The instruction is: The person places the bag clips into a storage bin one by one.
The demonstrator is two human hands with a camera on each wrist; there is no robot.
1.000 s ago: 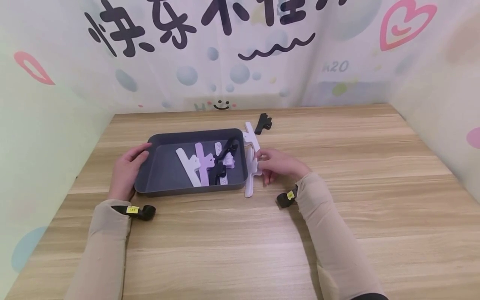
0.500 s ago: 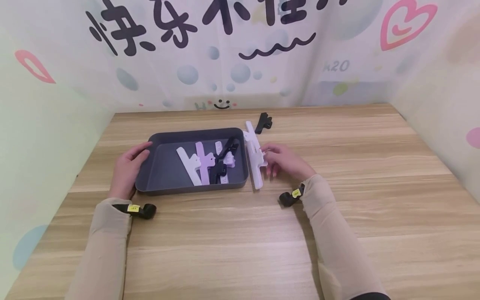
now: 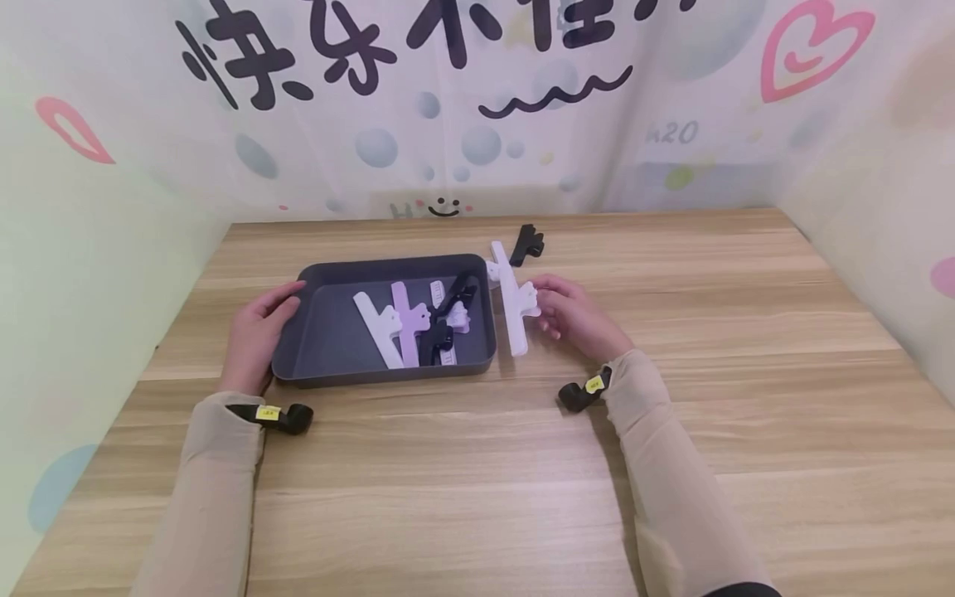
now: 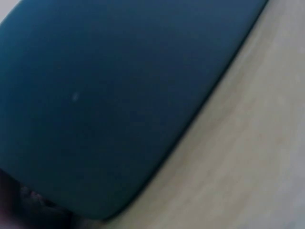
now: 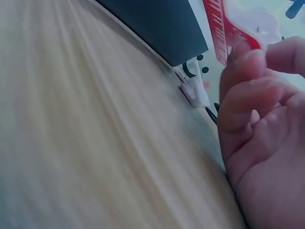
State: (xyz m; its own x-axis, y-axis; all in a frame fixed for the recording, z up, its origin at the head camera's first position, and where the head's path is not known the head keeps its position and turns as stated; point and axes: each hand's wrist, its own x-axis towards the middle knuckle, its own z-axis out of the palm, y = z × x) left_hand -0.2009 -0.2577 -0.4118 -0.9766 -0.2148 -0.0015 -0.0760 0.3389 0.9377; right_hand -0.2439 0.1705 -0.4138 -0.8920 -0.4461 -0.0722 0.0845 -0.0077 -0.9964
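In the head view, my right hand (image 3: 578, 315) pinches the handle of a long white clip (image 3: 512, 311), tilted just off the tray's right side. The right wrist view shows my curled fingers on that clip's rounded handle, and its red strip (image 5: 218, 28) with scale marks. At the tray's left end, my left hand (image 3: 254, 344) holds the rim, thumb and index finger at the edge. The dark grey tray (image 3: 313, 380) holds a white clip (image 3: 382, 330), a lilac clip (image 3: 406, 323) and black clips (image 3: 435, 340) over further pale ones. The left wrist view mostly shows the tray's outer wall (image 4: 119, 95).
Behind the held clip, another white clip (image 3: 494, 270) lies against the tray's right rear corner, partly hidden. A black clip (image 3: 528, 244) lies farther back on the wooden table (image 3: 448, 481). A printed curtain (image 3: 343, 166) hangs behind the table.
My right hand has lifted the white clip from beside the tray and moved it slightly right and away from me. My left hand stays at the tray's left end.
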